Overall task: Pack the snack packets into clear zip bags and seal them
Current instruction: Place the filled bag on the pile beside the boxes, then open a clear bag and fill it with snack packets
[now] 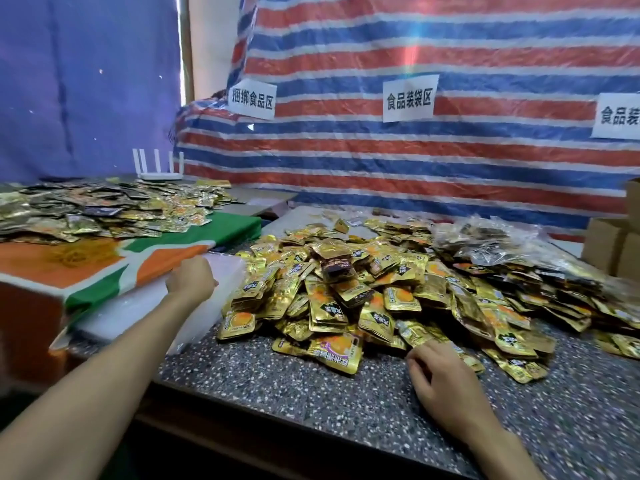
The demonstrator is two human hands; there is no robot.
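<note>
A big heap of gold snack packets point(363, 289) covers the middle of the speckled stone table point(311, 393). To its left lies a stack of clear zip bags point(145, 306). My left hand point(190, 280) reaches onto that stack with fingers curled down at the top bag; whether it grips a bag is hidden. My right hand point(440, 372) rests on the table at the heap's near edge, fingers loosely bent, touching the nearest packets. Filled clear bags point(485, 244) lie at the back right.
A second table with an orange, green and white cloth point(104, 268) stands on the left, carrying another spread of packets point(104, 209) and a white router point(159, 168). Cardboard boxes point(616, 244) sit at the far right. A striped tarp point(415, 161) with paper signs hangs behind.
</note>
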